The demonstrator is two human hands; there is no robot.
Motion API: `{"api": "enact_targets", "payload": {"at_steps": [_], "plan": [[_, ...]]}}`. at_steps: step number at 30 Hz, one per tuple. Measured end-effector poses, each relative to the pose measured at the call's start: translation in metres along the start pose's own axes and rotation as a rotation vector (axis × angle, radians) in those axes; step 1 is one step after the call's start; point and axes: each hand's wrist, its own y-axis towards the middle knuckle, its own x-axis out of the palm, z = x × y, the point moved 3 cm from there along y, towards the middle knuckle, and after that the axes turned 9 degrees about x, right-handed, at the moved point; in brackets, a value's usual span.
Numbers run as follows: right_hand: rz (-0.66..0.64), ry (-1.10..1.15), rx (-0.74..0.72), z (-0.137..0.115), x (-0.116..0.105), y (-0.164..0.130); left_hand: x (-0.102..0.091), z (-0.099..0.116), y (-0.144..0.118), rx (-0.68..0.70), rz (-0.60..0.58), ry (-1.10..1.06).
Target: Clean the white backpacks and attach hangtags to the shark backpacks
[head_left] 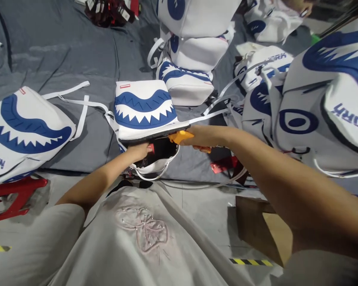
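In front of me a white backpack [144, 88] with a blue shark-mouth print lies on the grey-covered table, its zipped mouth gaping toward me and showing a dark lining. My left hand [139, 152] reaches into the left side of that opening, fingers closed at a small red label [150, 148]. At the right edge of the opening, my right hand [204, 136] curls around an orange item [181, 137] whose kind I cannot make out. Part of the right hand's fingers is hidden. White straps spread from both sides of the backpack.
Another printed backpack [32, 123] lies at left above a red stool [14, 198]. White backpacks are stacked behind [197, 55] and piled at right [304, 99]. Red tags [223, 164] lie near my right arm. A cardboard box [256, 226] stands on the floor.
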Motion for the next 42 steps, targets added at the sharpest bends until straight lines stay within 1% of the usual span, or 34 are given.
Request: {"api": "enact_targets", "payload": {"at_steps": [2,3,4,6,7,8,9,11,13,14,15,17,19,21,22,23,25,26,27,28,29,31,32,33,34,36,38,40,42], "plan": [[0.023,0.098,-0.036,0.010,-0.002,0.006,-0.038,0.010,-0.004,0.001,-0.063,0.014],[0.015,0.154,-0.054,0.015,-0.003,0.010,-0.059,0.015,-0.007,-0.017,-0.043,0.035],[-0.004,0.220,-0.081,0.019,-0.003,0.014,-0.080,0.019,-0.009,-0.051,0.033,0.078],[-0.072,0.362,-0.144,0.027,-0.001,0.022,-0.113,0.020,-0.009,-0.130,0.250,0.198],[-0.110,0.430,-0.184,0.030,0.000,0.026,-0.123,0.016,-0.006,-0.162,0.340,0.243],[-0.145,0.490,-0.223,0.033,0.002,0.030,-0.127,0.007,-0.001,-0.188,0.383,0.250],[-0.178,0.541,-0.257,0.036,0.004,0.034,-0.126,-0.005,0.006,-0.221,0.372,0.215],[-0.230,0.643,-0.332,0.042,0.011,0.040,-0.116,-0.038,0.021,-0.361,0.305,0.053],[-0.238,0.744,-0.379,0.048,0.021,0.045,-0.105,-0.071,0.034,-0.529,0.272,-0.099],[-0.226,0.783,-0.384,0.052,0.027,0.046,-0.101,-0.084,0.039,-0.589,0.271,-0.147],[-0.209,0.809,-0.378,0.055,0.033,0.047,-0.099,-0.093,0.042,-0.622,0.271,-0.178],[-0.191,0.821,-0.353,0.058,0.047,0.046,-0.099,-0.101,0.046,-0.629,0.253,-0.215],[-0.202,0.793,-0.354,0.057,0.060,0.042,-0.102,-0.094,0.045,-0.616,0.218,-0.259],[-0.233,0.768,-0.359,0.057,0.071,0.037,-0.107,-0.076,0.040,-0.584,0.160,-0.309],[-0.248,0.783,-0.353,0.060,0.076,0.036,-0.110,-0.064,0.035,-0.560,0.112,-0.346],[-0.263,0.820,-0.336,0.066,0.082,0.036,-0.113,-0.052,0.028,-0.531,0.050,-0.390],[-0.285,0.939,-0.284,0.089,0.100,0.038,-0.115,-0.033,0.008,-0.466,-0.123,-0.503],[-0.300,0.999,-0.255,0.105,0.112,0.040,-0.114,-0.028,-0.005,-0.448,-0.204,-0.562],[-0.315,1.051,-0.222,0.122,0.127,0.042,-0.112,-0.028,-0.019,-0.457,-0.270,-0.615],[-0.333,1.109,-0.181,0.139,0.143,0.044,-0.108,-0.033,-0.034,-0.554,-0.261,-0.683],[-0.375,1.159,-0.134,0.154,0.159,0.046,-0.104,-0.043,-0.048,-0.691,-0.154,-0.706],[-0.373,1.266,-0.061,0.177,0.185,0.050,-0.091,-0.068,-0.074,-0.983,0.130,-0.654],[-0.359,1.298,-0.046,0.182,0.193,0.052,-0.081,-0.078,-0.083,-1.098,0.209,-0.637],[-0.336,1.322,-0.044,0.184,0.197,0.055,-0.069,-0.087,-0.089,-1.181,0.242,-0.633],[-0.319,1.331,-0.052,0.181,0.198,0.057,-0.056,-0.094,-0.091,-1.234,0.231,-0.652],[-0.322,1.308,-0.070,0.169,0.196,0.061,-0.032,-0.103,-0.088,-1.254,0.175,-0.706],[-0.347,1.260,-0.080,0.155,0.192,0.063,-0.013,-0.109,-0.079,-1.237,0.166,-0.732],[-0.362,1.211,-0.089,0.149,0.193,0.061,-0.003,-0.112,-0.071,-1.208,0.188,-0.735],[-0.312,1.246,-0.082,0.156,0.198,0.053,0.000,-0.113,-0.065,-1.180,0.211,-0.738]]}}
